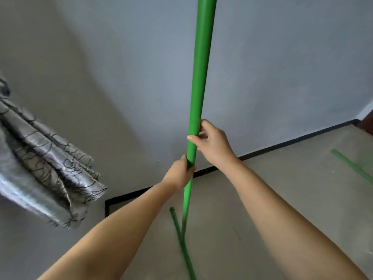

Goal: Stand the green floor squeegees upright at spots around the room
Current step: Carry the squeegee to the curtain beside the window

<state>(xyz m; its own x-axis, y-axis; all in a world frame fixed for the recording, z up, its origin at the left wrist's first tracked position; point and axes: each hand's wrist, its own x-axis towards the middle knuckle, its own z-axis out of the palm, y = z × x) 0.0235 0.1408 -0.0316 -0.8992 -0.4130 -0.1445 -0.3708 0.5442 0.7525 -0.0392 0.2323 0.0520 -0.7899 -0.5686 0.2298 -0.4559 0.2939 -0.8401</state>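
Observation:
A green squeegee handle point(200, 77) rises nearly upright through the middle of the view and runs off the top edge. My left hand point(179, 174) grips it low down. My right hand point(210, 141) holds it just above, fingers wrapped around the pole. The lower end meets the floor near a green squeegee blade point(181, 237), which lies on the floor and curves toward me. Another green handle point(353, 168) lies flat on the floor at the right.
The grey wall point(262, 67) and its black skirting point(282, 144) form a corner just ahead. A patterned silver curtain point(40, 168) hangs at the left. The beige floor point(292, 199) spreads to the right.

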